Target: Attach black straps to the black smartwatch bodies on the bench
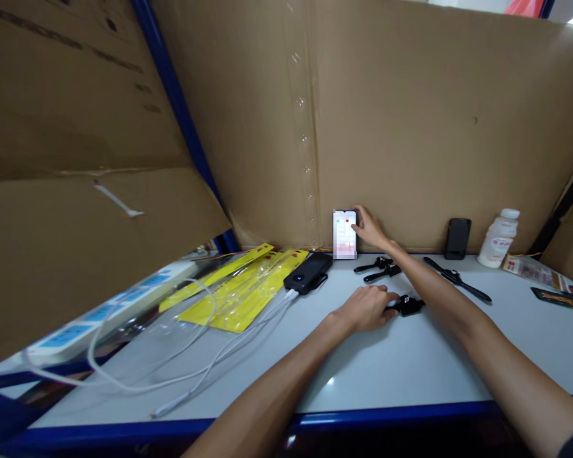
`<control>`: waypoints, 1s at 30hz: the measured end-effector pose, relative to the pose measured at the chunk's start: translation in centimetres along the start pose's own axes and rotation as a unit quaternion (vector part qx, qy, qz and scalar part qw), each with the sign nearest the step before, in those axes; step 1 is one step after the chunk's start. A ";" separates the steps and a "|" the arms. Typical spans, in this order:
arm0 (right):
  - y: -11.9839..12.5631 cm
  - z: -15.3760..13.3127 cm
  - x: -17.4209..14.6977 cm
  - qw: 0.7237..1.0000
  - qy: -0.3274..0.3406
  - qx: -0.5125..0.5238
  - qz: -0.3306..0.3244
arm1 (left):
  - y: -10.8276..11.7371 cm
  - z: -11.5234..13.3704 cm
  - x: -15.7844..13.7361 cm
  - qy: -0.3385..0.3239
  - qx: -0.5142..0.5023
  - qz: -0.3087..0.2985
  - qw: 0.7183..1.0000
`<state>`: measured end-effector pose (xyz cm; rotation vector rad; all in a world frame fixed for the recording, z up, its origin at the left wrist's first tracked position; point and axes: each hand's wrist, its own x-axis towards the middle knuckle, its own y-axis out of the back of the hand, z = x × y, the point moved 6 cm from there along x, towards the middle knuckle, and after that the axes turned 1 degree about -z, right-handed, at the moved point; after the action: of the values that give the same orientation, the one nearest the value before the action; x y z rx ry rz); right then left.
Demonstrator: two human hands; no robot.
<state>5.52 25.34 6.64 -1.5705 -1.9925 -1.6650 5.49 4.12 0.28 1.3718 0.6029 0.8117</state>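
Note:
My left hand (370, 308) is closed on one handle of a black spokeshave (408, 305) that lies on the tabletop; its far handle is hidden behind my right forearm. My right hand (368, 229) reaches to the back and grips the upper right edge of a smartphone (344, 245), thumb over the lit screen. That phone stands upright against the cardboard wall. Between the two hands lie two more black spokeshaves (382, 273), partly covered by my right arm. Another spokeshave (457, 280) with both handles showing lies to the right of that arm.
A black power bank (308, 273) with white cables (210, 366) lies beside yellow-backed clear packages (248, 305). At the left edge runs a white power strip (114, 308). A dark phone (458, 238), a white bottle (499, 238) and flat packages (535, 272) are at right. Cardboard (401, 127) encloses the table.

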 end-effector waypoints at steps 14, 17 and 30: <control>-0.4 0.5 -0.2 0.999 -0.017 -0.031 0.006 | 0.0 0.0 0.0 -0.005 -0.002 0.003 1.000; -0.7 0.7 -0.2 0.998 -0.034 -0.053 0.015 | 0.0 0.0 0.0 -0.005 -0.007 0.007 1.000; -0.2 -0.9 -0.6 0.993 -0.048 -0.103 0.027 | -0.1 -0.1 0.0 -0.004 -0.005 0.006 1.000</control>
<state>5.17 24.25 6.47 -1.7880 -1.8527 -1.8599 5.45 4.18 0.16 1.3699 0.5843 0.8185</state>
